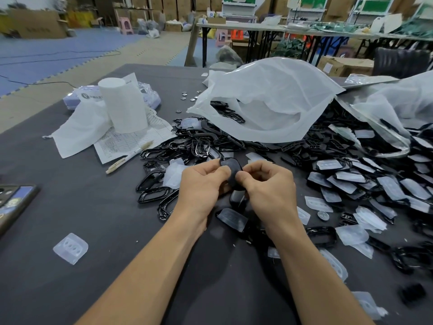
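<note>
The left hand (201, 184) and right hand (269, 186) both pinched one black shell (230, 168) between curled fingers. A pen (128, 157) lay at ten o'clock on the surface (93, 231).

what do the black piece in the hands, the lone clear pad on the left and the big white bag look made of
Black piece, pinched by the left hand and right hand: probably moulded plastic or rubber, matte, with a dull sheen.
Clear pad: likely silicone, milky translucent, with three moulded dimples.
White bag: thin frosted plastic film, crumpled and semi-translucent.
</note>
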`<action>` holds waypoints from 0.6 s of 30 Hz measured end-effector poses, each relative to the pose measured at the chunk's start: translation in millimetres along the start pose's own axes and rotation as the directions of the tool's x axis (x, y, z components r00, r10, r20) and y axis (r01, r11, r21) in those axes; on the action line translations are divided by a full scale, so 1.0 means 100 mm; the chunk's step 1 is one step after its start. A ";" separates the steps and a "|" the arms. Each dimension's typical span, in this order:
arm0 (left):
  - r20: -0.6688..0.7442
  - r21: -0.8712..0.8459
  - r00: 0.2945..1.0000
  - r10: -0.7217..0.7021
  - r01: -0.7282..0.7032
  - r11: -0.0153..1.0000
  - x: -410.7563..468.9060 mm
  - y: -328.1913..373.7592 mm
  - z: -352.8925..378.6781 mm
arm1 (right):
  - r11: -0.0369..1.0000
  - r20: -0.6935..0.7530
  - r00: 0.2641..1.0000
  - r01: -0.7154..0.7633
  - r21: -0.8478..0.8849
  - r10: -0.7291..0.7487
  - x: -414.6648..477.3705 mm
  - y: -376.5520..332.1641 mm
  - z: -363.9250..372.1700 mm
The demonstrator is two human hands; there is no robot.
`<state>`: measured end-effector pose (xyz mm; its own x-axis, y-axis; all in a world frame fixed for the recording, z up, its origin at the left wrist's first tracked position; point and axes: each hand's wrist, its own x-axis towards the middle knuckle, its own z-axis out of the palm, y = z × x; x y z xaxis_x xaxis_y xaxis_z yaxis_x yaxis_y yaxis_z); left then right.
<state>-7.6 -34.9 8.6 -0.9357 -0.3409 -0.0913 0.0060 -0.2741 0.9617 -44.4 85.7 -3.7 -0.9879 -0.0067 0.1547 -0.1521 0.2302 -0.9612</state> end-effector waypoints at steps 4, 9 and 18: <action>-0.010 -0.050 1.000 -0.008 0.008 0.999 0.02 0.01 -0.04 | 0.998 0.018 1.000 -0.016 0.055 0.015 0.02 0.01 0.00; -0.031 -0.018 0.999 -0.018 0.018 1.000 0.07 -0.01 -0.09 | 0.997 0.057 0.998 -0.007 0.076 0.002 0.03 0.02 -0.01; -0.146 -0.056 0.988 0.056 -0.065 0.996 0.04 -0.04 -0.01 | 0.996 0.032 0.997 0.071 0.046 -0.072 -0.03 -0.02 0.02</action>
<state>-11.6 -35.7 4.1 -0.8724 -0.4831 -0.0743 0.0862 -0.3016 0.9495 -41.7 83.3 -3.1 -0.9747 -0.0544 0.2166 -0.2230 0.1846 -0.9572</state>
